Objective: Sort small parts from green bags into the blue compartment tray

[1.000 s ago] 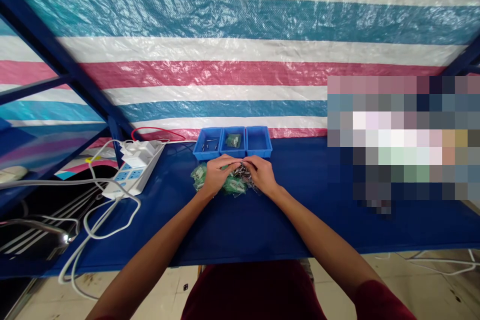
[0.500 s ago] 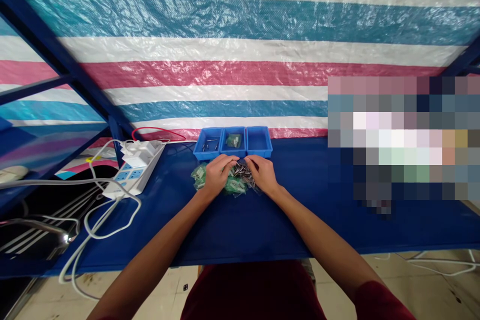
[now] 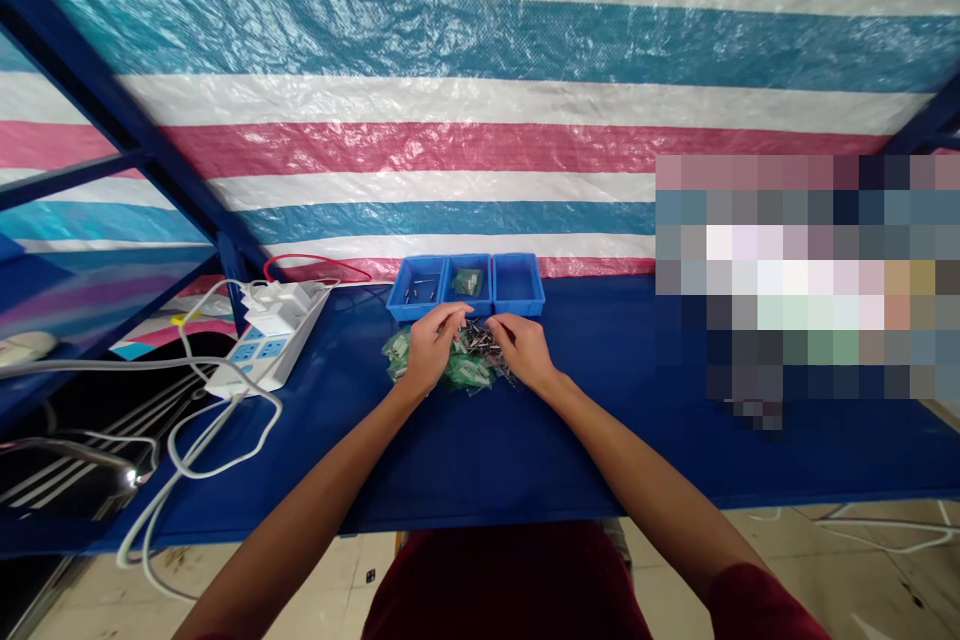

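My left hand [image 3: 435,340] is closed in a pinch, its fingertips over a pile of small dark metal pins [image 3: 480,336]. What sits in that pinch is too small to make out. At the pile's right side is my right hand [image 3: 525,348], also closed, with thumb and forefinger together; anything between them is hidden. Green-tinted plastic bags of small light parts [image 3: 470,372] lie between the wrists, and another such bag [image 3: 397,352] lies left of my left hand. Just beyond, three joined blue bins stand in a row.
The left bin [image 3: 403,302] has a few thin pins, the middle bin [image 3: 466,306] a small green bag; the right bin [image 3: 517,285] shows its bare floor. A white power strip [image 3: 281,360] with plugs and looping cables lies left on the blue table [image 3: 480,470]. The right side is pixelated.
The hands, with fingertips together a second ago, have drawn apart. My left fingertips have shifted slightly left and away from me; more of the metal pins shows between the hands.
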Tool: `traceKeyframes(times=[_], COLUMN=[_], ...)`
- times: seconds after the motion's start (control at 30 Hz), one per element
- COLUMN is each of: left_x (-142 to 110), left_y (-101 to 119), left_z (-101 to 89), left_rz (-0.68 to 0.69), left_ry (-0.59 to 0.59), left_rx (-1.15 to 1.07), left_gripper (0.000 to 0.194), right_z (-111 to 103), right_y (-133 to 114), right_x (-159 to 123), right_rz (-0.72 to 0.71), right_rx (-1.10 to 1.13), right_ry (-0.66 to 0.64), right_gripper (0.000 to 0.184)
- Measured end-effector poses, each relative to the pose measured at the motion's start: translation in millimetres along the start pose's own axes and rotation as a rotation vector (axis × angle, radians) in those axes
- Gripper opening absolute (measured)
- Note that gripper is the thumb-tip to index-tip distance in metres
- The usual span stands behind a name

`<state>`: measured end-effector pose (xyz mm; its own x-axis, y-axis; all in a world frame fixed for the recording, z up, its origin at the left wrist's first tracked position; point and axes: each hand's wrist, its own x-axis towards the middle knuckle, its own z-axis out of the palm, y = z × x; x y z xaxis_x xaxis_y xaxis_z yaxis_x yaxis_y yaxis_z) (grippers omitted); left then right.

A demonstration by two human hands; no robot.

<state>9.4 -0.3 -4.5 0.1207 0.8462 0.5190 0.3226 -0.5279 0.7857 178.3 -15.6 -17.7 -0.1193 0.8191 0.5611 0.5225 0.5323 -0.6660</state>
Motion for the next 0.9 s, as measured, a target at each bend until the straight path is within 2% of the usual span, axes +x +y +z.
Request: traceKeyframes(times=[0.2,0.37,0.73,0.9], left_x=[2.2,2.7,2.4,1.7], left_y=[-0.8,-4.5,0.9,-2.9], left_z=[-1.0,2.6,-2.4,-2.9], left_rz=[0.041,0.044,0.096,0.193], left_ry=[-0.110,-0.170,-0.158,-0.152], left_rx=[0.075,-0.007,0.041,0.143], left_gripper=[0.035,0.047,0.032,0.029], right_z=[0.1,-0.4,0.0,-0.6], right_y=[0.1,-1.0,-0.1,-1.3], right_x=[0.1,0.4,-0.1,0.5], right_rz=[-0.014,-0.009,-0.001,-0.001], right_rx=[-0.013,-0.011,-0.026,-0.030], right_ry=[-0.022,-0.022,-0.037,-0.043], right_gripper=[0.033,0.033,0.036,0.038])
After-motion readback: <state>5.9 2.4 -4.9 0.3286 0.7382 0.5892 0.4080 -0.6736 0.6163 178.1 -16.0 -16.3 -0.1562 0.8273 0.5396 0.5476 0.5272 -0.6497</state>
